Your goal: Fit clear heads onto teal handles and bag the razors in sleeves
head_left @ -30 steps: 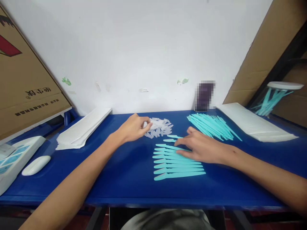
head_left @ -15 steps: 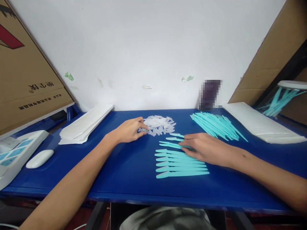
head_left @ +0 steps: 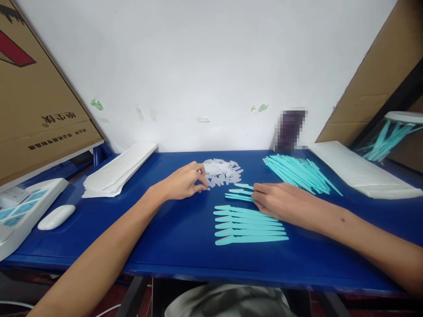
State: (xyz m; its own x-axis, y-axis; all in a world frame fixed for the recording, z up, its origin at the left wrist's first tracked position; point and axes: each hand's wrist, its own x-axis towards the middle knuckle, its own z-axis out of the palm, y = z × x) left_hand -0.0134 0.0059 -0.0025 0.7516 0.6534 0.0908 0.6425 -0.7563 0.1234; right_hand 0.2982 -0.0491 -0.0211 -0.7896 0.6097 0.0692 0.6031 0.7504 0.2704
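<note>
My left hand (head_left: 187, 181) is at the left edge of a pile of clear plastic caps (head_left: 220, 169). Its thumb and forefinger are closed on one cap at the pile's near edge. My right hand (head_left: 272, 198) has its fingers closed on the handles of a few turquoise eyebrow razors (head_left: 238, 197), whose blade ends point left; its fingers hide how many it grips. Just below it, several more eyebrow razors (head_left: 249, 226) lie side by side in a row on the blue table (head_left: 172, 246).
A heap of turquoise razors (head_left: 297, 174) lies behind my right hand. White flat sleeves (head_left: 119, 171) are at left, a white padded sheet (head_left: 360, 171) at right. A white oval case (head_left: 57, 217) sits beside a white device (head_left: 36, 211). A clear tub (head_left: 386, 136) holds more razors.
My left hand has shifted slightly right and nearer, its finger and thumb pinching at the edge of the caps. My right hand has drawn the razors slightly right, away from the row.
</note>
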